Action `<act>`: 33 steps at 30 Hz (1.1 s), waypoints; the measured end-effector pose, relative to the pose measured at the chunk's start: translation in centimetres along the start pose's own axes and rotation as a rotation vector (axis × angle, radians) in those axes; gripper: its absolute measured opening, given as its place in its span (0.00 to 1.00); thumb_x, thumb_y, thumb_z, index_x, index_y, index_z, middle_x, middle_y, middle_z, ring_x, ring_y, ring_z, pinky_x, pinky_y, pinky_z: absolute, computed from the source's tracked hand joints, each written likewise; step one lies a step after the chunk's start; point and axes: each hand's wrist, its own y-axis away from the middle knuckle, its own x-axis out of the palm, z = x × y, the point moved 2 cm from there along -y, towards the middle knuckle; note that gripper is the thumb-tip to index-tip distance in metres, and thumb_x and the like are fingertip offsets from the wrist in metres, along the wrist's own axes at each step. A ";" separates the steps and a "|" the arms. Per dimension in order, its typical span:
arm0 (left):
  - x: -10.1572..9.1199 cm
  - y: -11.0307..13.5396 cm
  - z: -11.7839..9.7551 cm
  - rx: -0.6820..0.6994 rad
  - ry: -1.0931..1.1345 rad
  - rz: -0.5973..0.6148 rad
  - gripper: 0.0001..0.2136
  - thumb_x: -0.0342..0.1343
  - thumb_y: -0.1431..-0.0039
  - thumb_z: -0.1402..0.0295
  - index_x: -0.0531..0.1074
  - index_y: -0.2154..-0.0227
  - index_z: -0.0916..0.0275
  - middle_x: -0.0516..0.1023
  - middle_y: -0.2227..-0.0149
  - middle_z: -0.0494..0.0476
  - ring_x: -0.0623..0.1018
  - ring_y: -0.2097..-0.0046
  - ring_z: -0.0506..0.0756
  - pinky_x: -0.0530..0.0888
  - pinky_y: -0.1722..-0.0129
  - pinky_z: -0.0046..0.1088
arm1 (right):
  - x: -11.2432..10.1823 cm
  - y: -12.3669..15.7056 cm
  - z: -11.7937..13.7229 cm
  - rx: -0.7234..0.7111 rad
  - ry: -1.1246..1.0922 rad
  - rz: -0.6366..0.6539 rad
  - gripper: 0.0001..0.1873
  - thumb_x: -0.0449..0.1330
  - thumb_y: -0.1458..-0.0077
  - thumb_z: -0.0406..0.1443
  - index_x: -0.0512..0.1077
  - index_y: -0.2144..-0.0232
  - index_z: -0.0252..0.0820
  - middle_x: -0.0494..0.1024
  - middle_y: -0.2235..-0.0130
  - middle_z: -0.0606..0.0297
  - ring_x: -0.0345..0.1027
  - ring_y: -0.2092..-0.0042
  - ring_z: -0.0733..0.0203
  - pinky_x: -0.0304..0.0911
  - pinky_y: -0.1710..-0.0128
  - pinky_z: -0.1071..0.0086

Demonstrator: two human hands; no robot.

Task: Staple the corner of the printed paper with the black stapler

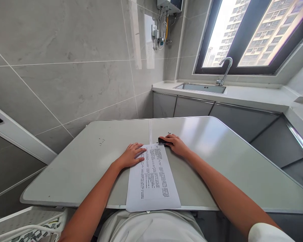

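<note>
A sheet of printed paper, perhaps the top of a stack, lies on the table with its near edge reaching past the table's front edge. My left hand rests on its upper left part, fingers spread and flat. At the paper's upper right corner is a small black stapler, partly covered by fingers. My right hand is closed around it from the right. Small dark bits that look like loose staples lie on the table to the left. Another tiny dark bit sits just beyond my right hand.
The pale table has a seam down its middle. Behind it, a counter holds a sink with a faucet under the window. A white basket with cables stands at the lower left.
</note>
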 end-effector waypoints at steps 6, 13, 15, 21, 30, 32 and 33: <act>-0.2 0.0 -0.2 -0.002 -0.002 0.019 0.24 0.53 0.32 0.49 0.68 0.35 0.46 0.61 0.29 0.57 0.55 0.27 0.70 0.52 0.30 0.58 | 0.0 0.0 -0.2 -0.007 -0.028 0.010 0.28 0.50 0.33 0.32 0.68 0.35 0.60 0.77 0.48 0.60 0.67 0.48 0.49 0.62 0.42 0.52; -0.3 0.0 -0.3 -0.012 -0.019 0.034 0.25 0.53 0.31 0.49 0.67 0.35 0.46 0.60 0.28 0.56 0.55 0.27 0.70 0.52 0.30 0.59 | -0.1 -0.1 -0.1 -0.006 0.062 0.043 0.28 0.49 0.32 0.32 0.67 0.34 0.60 0.76 0.47 0.59 0.66 0.48 0.50 0.61 0.46 0.56; -0.2 0.0 -0.2 -0.011 -0.019 0.036 0.25 0.52 0.31 0.49 0.67 0.34 0.45 0.59 0.28 0.55 0.54 0.27 0.70 0.51 0.30 0.59 | -0.1 -0.2 0.1 0.015 0.134 0.078 0.30 0.49 0.33 0.30 0.67 0.34 0.61 0.75 0.47 0.59 0.66 0.49 0.51 0.60 0.49 0.58; 0.0 0.0 -0.2 -0.005 -0.020 0.001 0.24 0.54 0.32 0.49 0.69 0.36 0.46 0.61 0.29 0.56 0.56 0.28 0.70 0.52 0.30 0.59 | -0.1 -0.9 2.1 0.061 0.348 0.203 0.36 0.52 0.41 0.24 0.69 0.37 0.63 0.75 0.52 0.57 0.63 0.52 0.49 0.54 0.55 0.61; -0.3 0.0 -0.1 0.002 -0.033 0.006 0.24 0.51 0.31 0.48 0.68 0.35 0.47 0.61 0.29 0.56 0.57 0.28 0.69 0.53 0.30 0.58 | -0.9 0.1 0.0 0.213 0.142 0.014 0.31 0.58 0.39 0.29 0.64 0.35 0.52 0.77 0.47 0.60 0.70 0.51 0.53 0.59 0.56 0.67; -0.3 0.0 0.0 0.008 -0.030 0.006 0.24 0.51 0.30 0.48 0.68 0.35 0.47 0.61 0.29 0.55 0.57 0.28 0.68 0.53 0.30 0.58 | -1.5 0.3 -1.0 0.382 0.175 -0.032 0.22 0.60 0.41 0.31 0.71 0.44 0.47 0.79 0.51 0.59 0.71 0.53 0.52 0.58 0.61 0.68; -0.3 0.0 0.0 0.009 -0.027 0.007 0.24 0.51 0.30 0.48 0.68 0.35 0.46 0.61 0.29 0.55 0.57 0.28 0.68 0.53 0.30 0.57 | -1.7 0.4 -1.3 0.461 0.205 -0.046 0.18 0.61 0.41 0.32 0.73 0.49 0.45 0.79 0.54 0.58 0.72 0.55 0.52 0.57 0.64 0.68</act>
